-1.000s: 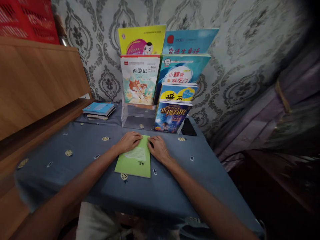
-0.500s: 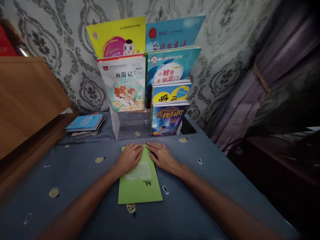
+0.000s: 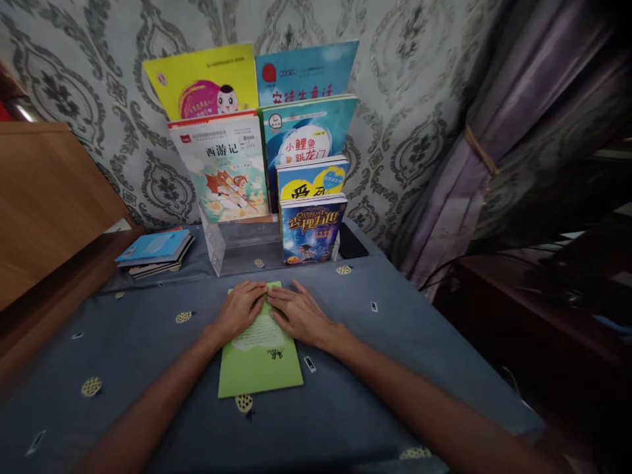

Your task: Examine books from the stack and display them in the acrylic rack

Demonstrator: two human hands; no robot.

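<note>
A green book (image 3: 261, 375) with a pale text panel lies flat on the dark blue patterned tablecloth. My left hand (image 3: 241, 308) rests on the upper left of its cover, fingers stretched toward the top edge. On the upper right of the cover lies my right hand (image 3: 300, 313), its fingers out and its fingertips close to those of the left. Both palms face down, and neither hand grips anything. The hands hide much of the book's upper part.
Beyond the book stands a clear acrylic rack (image 3: 241, 257) holding several upright books, among them a dark blue one (image 3: 313, 230) and a white-topped one (image 3: 227, 164). A small book stack (image 3: 155, 247) lies at left, a black phone-like slab (image 3: 352, 242) right of the rack.
My right hand has shifted left onto the book, bringing its fingertips next to my left hand's. The whole view has swung slightly to the right.
</note>
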